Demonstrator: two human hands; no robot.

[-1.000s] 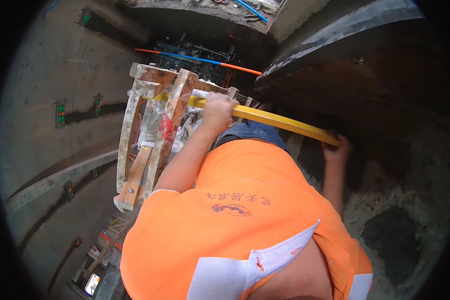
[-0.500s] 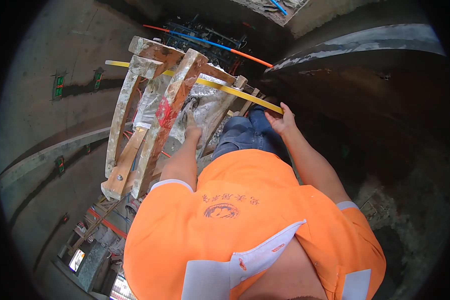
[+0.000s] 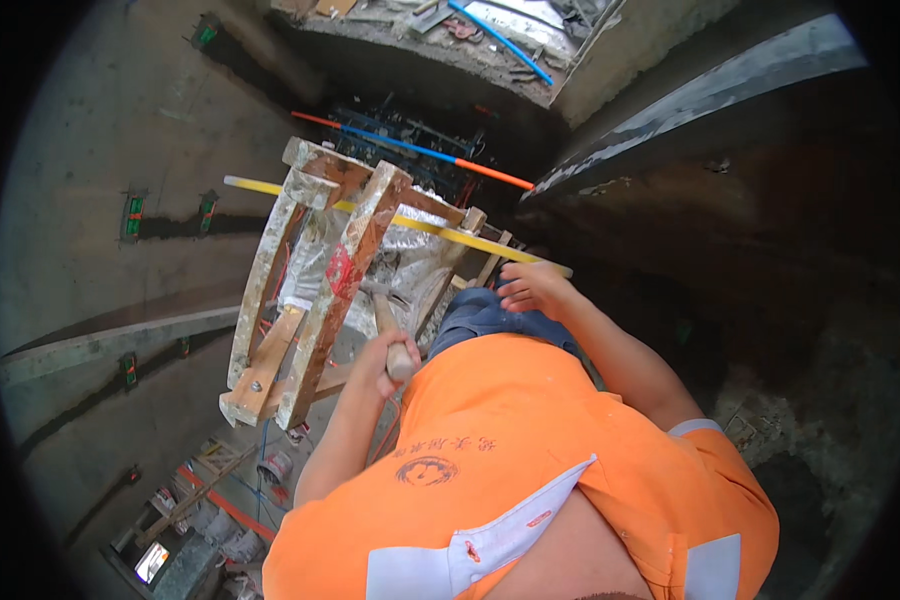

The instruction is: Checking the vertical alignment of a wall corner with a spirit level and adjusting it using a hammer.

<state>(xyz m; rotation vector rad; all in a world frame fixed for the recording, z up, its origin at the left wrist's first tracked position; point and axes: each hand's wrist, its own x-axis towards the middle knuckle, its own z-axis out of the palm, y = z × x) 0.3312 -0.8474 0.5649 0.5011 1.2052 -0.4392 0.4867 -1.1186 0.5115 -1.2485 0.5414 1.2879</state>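
Observation:
My left hand [image 3: 378, 365] is closed round a thick wooden handle [image 3: 400, 360], its rounded end toward me. The tool's far end is hidden near the wooden sawhorse-like stand. My right hand [image 3: 532, 288] hangs beside the near end of a long yellow strip [image 3: 430, 228]; its fingers are stretched out and do not wrap the strip. Whether the hand touches it I cannot tell. The strip passes through the paint-spattered wooden stand [image 3: 342, 270], whose thick legs and crosspieces stand to the left. Silvery sheeting [image 3: 410, 250] shows between the legs.
Beyond the stand lies a blue and orange pipe [image 3: 410, 150]. A ledge [image 3: 425, 35] with rubble and a blue pipe is at the top. Green boxes [image 3: 133, 215] sit in the left wall. A bucket [image 3: 275, 465] and planks lie lower left.
My right hand has let go of the yellow strip's end and moved left and nearer. My left hand has come back toward me, and the wooden handle now shows in it.

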